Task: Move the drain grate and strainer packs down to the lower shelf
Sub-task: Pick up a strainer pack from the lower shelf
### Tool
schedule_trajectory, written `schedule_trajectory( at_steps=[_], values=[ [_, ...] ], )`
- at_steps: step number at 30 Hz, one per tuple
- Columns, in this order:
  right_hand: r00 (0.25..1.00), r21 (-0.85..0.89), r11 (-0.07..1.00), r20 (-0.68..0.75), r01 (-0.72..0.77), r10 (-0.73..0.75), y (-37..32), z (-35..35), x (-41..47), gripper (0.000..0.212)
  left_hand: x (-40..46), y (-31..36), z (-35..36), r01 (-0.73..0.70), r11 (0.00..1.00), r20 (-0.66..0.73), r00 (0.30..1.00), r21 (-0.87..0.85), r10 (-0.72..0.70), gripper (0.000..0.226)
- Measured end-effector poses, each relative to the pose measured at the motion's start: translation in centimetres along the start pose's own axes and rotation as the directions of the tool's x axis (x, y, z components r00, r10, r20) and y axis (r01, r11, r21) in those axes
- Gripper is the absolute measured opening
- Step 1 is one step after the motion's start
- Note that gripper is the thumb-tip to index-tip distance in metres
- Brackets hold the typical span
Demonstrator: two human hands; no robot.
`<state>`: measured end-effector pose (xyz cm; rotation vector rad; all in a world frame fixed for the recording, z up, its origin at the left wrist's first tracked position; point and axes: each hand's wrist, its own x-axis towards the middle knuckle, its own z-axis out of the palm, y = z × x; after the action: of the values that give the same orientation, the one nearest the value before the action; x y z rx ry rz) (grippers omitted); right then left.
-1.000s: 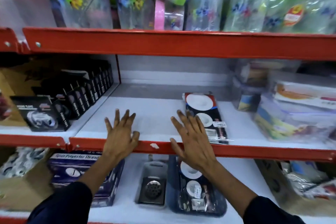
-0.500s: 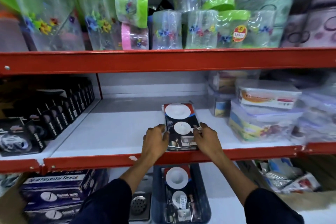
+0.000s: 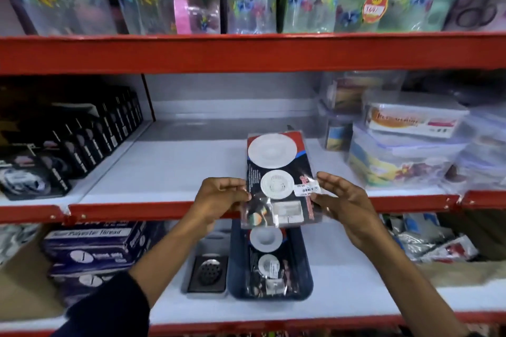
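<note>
My left hand and right hand grasp opposite side edges of the strainer pack, held tilted over the middle shelf's red lip, directly above the blue tray below.

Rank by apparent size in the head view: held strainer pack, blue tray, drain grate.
1. Blue tray and held strainer pack: look alike; the pack is nearer, so unsure.
2. Drain grate: clearly smallest.
</note>
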<state>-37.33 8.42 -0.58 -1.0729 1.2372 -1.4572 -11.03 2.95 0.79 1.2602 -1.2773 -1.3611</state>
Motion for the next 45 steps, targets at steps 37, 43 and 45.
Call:
schedule_trajectory(
  at_steps=[37, 43, 45],
  values=[
    [0.764, -0.817, 0.304, 0.234, 0.49, -0.601, 11.0, 0.0, -4.4, 0.027, -5.1, -12.5, 1.3, -0.491, 0.152, 0.315, 0.736, 0.858, 0.598, 0.03],
    [0.762, -0.893, 0.194, 0.213, 0.406, -0.612, 4.2, 2.1, 1.6, 0.039, -1.1, -5.1, 3.3, -0.429, 0.091, 0.26, 0.688, 0.899, 0.677, 0.051],
    [0.878, -0.932, 0.24, 0.139, 0.272, -0.457, 3.3, 2.3, 4.0, 0.039, 1.2, -3.6, 4.0, -0.325, 0.144, 0.183, 0.788, 0.935, 0.588, 0.055]
  ],
)
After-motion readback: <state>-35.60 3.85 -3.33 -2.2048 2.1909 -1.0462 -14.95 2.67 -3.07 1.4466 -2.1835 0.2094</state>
